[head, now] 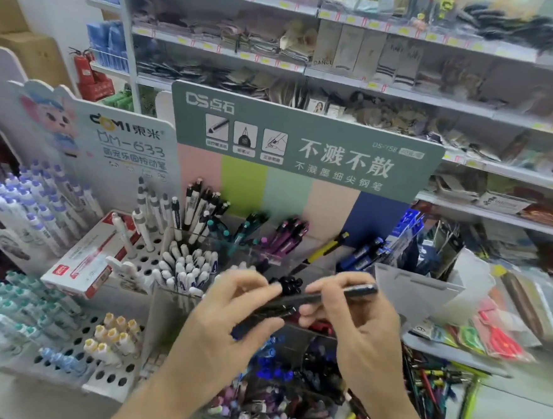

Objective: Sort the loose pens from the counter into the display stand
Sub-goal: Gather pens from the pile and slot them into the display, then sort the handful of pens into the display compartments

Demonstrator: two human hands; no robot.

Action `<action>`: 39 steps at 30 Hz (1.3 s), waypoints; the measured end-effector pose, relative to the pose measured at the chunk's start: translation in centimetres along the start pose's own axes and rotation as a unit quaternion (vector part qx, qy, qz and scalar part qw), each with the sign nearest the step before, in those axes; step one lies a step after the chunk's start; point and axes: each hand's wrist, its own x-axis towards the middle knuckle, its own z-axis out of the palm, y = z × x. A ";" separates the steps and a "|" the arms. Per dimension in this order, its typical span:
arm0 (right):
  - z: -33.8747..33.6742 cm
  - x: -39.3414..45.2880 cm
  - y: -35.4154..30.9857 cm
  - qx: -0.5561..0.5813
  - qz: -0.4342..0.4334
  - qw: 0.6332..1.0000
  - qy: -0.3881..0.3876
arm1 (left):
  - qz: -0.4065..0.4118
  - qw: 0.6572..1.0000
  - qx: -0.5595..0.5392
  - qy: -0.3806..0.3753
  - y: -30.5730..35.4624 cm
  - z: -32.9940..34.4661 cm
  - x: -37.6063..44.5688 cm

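Observation:
My left hand (pixel 229 307) and my right hand (pixel 356 313) are raised over the clear tiered display stand (pixel 297 269). Between them they hold dark pens: a black pen (pixel 354 291) is pinched in my right fingers, lying almost level. My left fingers grip a dark pen (pixel 261 319) by its lower end. Motion blur hides whether these are one pen or two. The stand's compartments hold black, teal, purple, blue and white pens. Loose pens (pixel 433 380) lie in a heap on the counter at the lower right.
A white peg-hole stand (pixel 95 353) with capped pens fills the left. A red-and-white pen box (pixel 91 258) lies on it. A green sign board (pixel 306 139) rises behind the stand. Packets (pixel 502 333) lie at the right. Shelves of goods fill the background.

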 end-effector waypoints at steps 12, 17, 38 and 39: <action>2.8 2.0 4.7 -0.351 -0.130 0.927 0.008 | -0.210 0.969 0.130 0.026 -3.8 -1.3 6.3; 2.3 -0.6 6.6 -0.373 -0.121 0.920 -0.025 | -0.096 0.982 0.161 0.024 -4.8 -1.2 7.3; -15.6 -9.8 6.7 -0.388 -0.023 0.897 0.212 | -0.092 0.945 -0.126 -0.287 7.6 9.8 -2.1; -17.5 -10.6 7.9 -0.411 0.027 0.885 0.218 | -0.086 0.934 -0.119 -0.324 8.0 11.2 -2.8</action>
